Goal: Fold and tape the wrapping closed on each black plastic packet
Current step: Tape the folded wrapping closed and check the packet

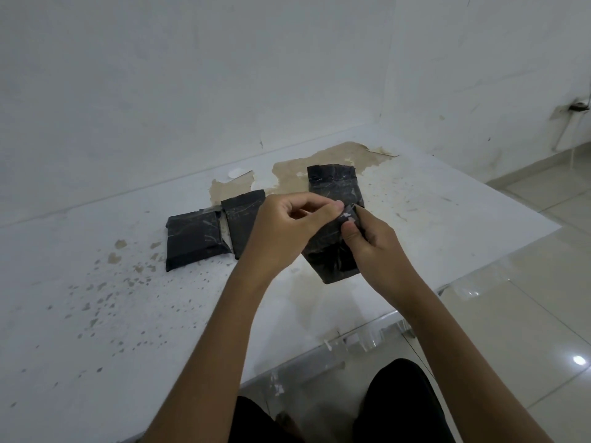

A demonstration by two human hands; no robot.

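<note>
Three black plastic packets lie on a worn white table [96, 314]. The left packet [193, 239] lies flat, and a second packet [241, 219] leans against its right side. The third packet [334, 190], long and partly unfolded, lies under my hands. My left hand [287, 231] pinches a fold of its wrapping with thumb and fingertips. Just to the right, my right hand [367, 241] pinches the same fold, where a small shiny strip of clear tape [348, 215] shows between the fingers.
The table top is peeled to brown behind the packets and speckled at the left. A small white round object [236, 172] lies near the back wall. The table's right edge drops to a glossy tiled floor [511, 314]. My dark-clothed knees [399, 404] show below.
</note>
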